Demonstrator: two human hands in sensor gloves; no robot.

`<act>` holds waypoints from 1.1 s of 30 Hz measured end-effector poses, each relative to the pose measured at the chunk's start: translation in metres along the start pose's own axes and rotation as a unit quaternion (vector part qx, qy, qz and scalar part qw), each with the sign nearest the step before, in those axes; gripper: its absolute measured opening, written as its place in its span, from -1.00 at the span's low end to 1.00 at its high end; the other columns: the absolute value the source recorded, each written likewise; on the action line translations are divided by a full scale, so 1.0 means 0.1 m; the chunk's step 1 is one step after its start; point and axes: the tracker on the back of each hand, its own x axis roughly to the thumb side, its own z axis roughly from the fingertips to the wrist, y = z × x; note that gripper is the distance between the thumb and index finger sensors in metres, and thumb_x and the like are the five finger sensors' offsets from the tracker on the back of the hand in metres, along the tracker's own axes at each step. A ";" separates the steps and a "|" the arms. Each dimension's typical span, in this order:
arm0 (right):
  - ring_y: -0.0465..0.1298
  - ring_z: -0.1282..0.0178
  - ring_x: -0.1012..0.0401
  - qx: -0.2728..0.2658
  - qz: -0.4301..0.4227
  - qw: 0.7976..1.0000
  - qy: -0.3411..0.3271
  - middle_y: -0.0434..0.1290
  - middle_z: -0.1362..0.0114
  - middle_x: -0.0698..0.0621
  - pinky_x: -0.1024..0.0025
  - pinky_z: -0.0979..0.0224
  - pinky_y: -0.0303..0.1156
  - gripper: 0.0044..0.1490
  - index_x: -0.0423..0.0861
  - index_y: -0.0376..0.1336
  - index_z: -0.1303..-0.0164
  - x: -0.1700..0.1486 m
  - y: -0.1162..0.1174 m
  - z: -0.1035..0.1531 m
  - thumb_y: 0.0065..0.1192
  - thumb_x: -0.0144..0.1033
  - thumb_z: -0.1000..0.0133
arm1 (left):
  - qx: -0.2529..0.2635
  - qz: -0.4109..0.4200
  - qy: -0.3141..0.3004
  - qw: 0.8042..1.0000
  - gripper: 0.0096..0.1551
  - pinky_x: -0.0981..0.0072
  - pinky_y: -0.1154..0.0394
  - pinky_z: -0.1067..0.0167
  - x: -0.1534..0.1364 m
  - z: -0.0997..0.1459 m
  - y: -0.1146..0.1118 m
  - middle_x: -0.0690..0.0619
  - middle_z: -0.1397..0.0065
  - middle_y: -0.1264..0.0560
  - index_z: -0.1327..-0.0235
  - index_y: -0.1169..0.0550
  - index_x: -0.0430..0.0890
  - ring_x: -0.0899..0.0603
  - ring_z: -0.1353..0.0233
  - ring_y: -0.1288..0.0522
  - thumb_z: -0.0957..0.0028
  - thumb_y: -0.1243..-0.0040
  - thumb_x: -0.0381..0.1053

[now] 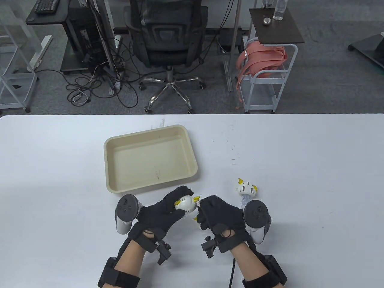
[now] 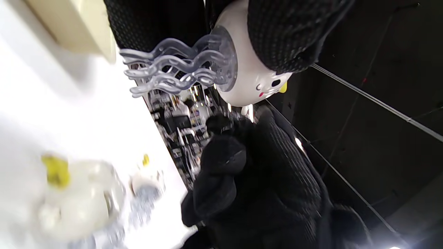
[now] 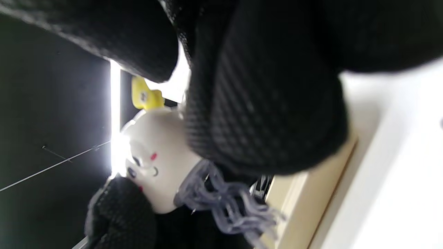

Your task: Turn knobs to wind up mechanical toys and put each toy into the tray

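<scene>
My left hand (image 1: 166, 208) grips a white round wind-up toy (image 1: 186, 204) with yellow ears, lifted just in front of the tray. In the left wrist view the held toy (image 2: 249, 72) shows its face and clear wavy legs (image 2: 176, 69). My right hand (image 1: 214, 213) is curled against the toy's right side, its fingertips (image 2: 221, 128) pinching a small white knob (image 2: 246, 110) there. A second toy (image 1: 246, 188) lies on the table to the right. A blurred third toy (image 2: 79, 204) lies under the hands. The beige tray (image 1: 150, 157) holds nothing.
The white table (image 1: 300, 168) runs wide to both sides of the hands. Beyond its far edge stand an office chair (image 1: 168, 39), a white cart (image 1: 267, 78) and loose cables on the floor.
</scene>
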 end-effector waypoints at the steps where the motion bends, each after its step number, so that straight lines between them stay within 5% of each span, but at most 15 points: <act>1: 0.74 0.43 0.08 -0.003 0.004 1.000 -0.002 0.77 0.22 -0.20 0.14 0.32 0.63 -0.31 -0.48 0.48 0.04 0.01 -0.01 0.00 0.35 -0.08 -0.10 | 0.019 -0.020 0.002 1.000 -0.21 -0.09 -0.45 -0.44 0.02 -0.01 0.07 0.03 -0.67 -0.37 -0.59 -0.30 0.26 -0.21 -0.47 -0.59 -0.03 -0.30 0.01; 5: 0.77 0.30 0.00 -0.004 -0.015 1.000 -0.009 0.75 0.08 -0.28 0.06 0.24 0.64 -0.24 -0.50 0.45 -0.06 -0.04 -0.02 -0.01 0.33 -0.04 -0.11 | 0.083 -0.090 0.026 0.992 -0.21 -0.13 -0.39 -0.47 0.10 -0.07 0.35 0.01 -0.68 -0.35 -0.58 -0.31 0.26 -0.25 -0.49 -0.55 -0.04 -0.31 -0.02; 11: 0.76 0.13 -0.07 0.007 -0.004 1.000 -0.010 0.69 -0.09 -0.33 0.02 0.14 0.64 -0.12 -0.49 0.38 -0.19 -0.03 -0.01 -0.01 0.31 0.07 -0.11 | 0.149 -0.268 0.085 0.948 -0.22 -0.13 -0.38 -0.48 0.08 -0.22 0.65 0.04 -0.68 -0.35 -0.57 -0.33 0.27 -0.24 -0.51 -0.53 -0.03 -0.32 -0.03; 16: 0.72 0.02 -0.13 0.010 -0.002 1.000 -0.010 0.63 -0.19 -0.37 -0.04 0.06 0.61 0.00 -0.49 0.32 -0.30 -0.03 -0.04 -0.02 0.27 0.19 -0.10 | 0.171 -0.398 0.144 0.890 -0.20 -0.12 -0.38 -0.48 -0.06 -0.39 0.74 0.07 -0.67 -0.35 -0.57 -0.32 0.23 -0.24 -0.51 -0.53 -0.01 -0.33 -0.03; 22: 0.70 -0.01 -0.16 -0.010 -0.008 1.000 -0.020 0.60 -0.22 -0.39 -0.07 0.03 0.59 0.10 -0.50 0.30 -0.32 -0.02 -0.09 -0.02 0.24 0.29 -0.08 | 0.115 -0.556 0.232 0.790 -0.21 -0.11 -0.39 -0.47 -0.33 -0.55 0.72 0.09 -0.65 -0.37 -0.55 -0.35 0.22 -0.23 -0.50 -0.55 0.01 -0.35 -0.04; 24: 0.69 -0.02 -0.16 -0.013 -0.006 1.000 -0.020 0.60 -0.22 -0.39 -0.07 0.02 0.59 0.11 -0.49 0.30 -0.32 -0.02 -0.10 -0.03 0.23 0.31 -0.07 | 0.102 -0.576 0.255 0.770 -0.22 -0.11 -0.38 -0.47 -0.40 -0.55 0.72 0.09 -0.65 -0.38 -0.54 -0.36 0.23 -0.23 -0.50 -0.55 0.01 -0.35 -0.05; 29: 0.69 -0.03 -0.18 -0.009 0.003 1.000 -0.014 0.59 -0.22 -0.43 -0.09 0.02 0.58 0.11 -0.51 0.30 -0.32 -0.05 -0.09 -0.03 0.22 0.30 -0.08 | 0.088 -0.562 0.291 0.770 -0.24 -0.13 -0.37 -0.47 -0.55 -0.55 0.73 0.06 -0.65 -0.38 -0.53 -0.38 0.23 -0.25 -0.49 -0.54 0.00 -0.33 -0.06; 33: 0.69 0.00 -0.20 -0.012 0.008 1.000 -0.014 0.59 -0.21 -0.45 -0.11 0.05 0.59 0.08 -0.51 0.31 -0.30 -0.04 -0.11 -0.03 0.24 0.26 -0.09 | 0.083 -0.529 0.301 0.789 -0.28 -0.18 -0.30 -0.49 -0.59 -0.53 0.77 0.03 -0.67 -0.34 -0.54 -0.38 0.22 -0.29 -0.53 -0.48 -0.04 -0.26 -0.07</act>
